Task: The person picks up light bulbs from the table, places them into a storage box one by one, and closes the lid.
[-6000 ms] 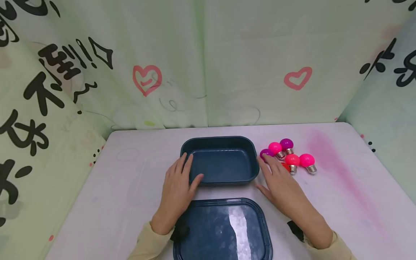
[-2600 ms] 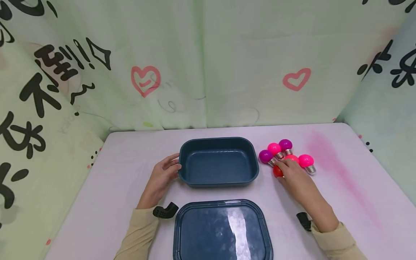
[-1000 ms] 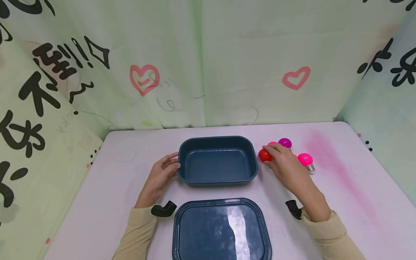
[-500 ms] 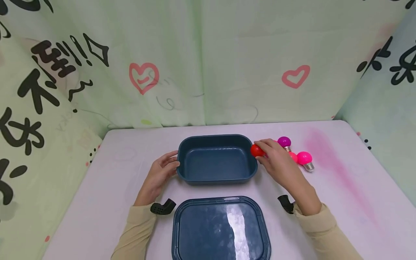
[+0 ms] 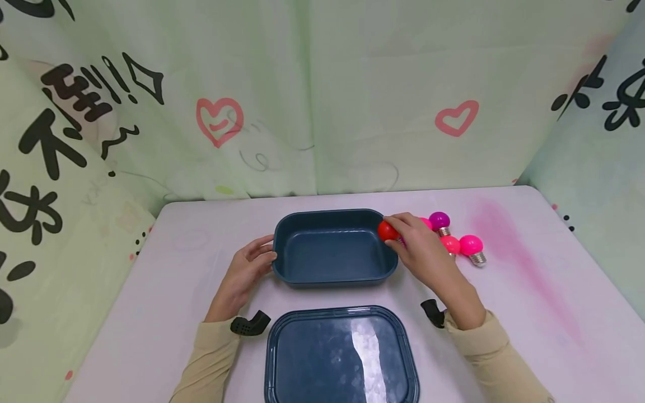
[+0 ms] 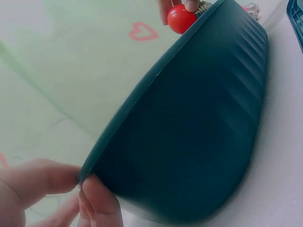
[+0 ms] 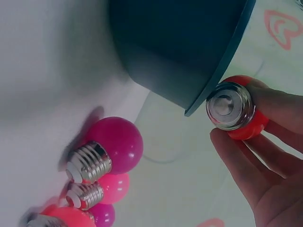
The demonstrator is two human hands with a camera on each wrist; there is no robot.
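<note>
Both hands pinch: the right hand [image 5: 420, 246] has carried the red bulb [image 5: 386, 230] from the other bulbs [image 5: 471, 244] to the box [image 5: 332, 254], at its right rim, not yet set inside; the left hand [image 5: 247, 271] grips the opposite rim.

Head view faces forward-down; wrist views (far closer) share the container [image 6: 189, 123].

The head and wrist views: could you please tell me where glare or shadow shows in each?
Head view: a white streak of glare down the right half of the dark blue lid; left wrist view: the outside of the dark blue container in deep shade, the red bulb bright; right wrist view: the nearest purple bulb casting a soft shadow on the tabletop.
</note>
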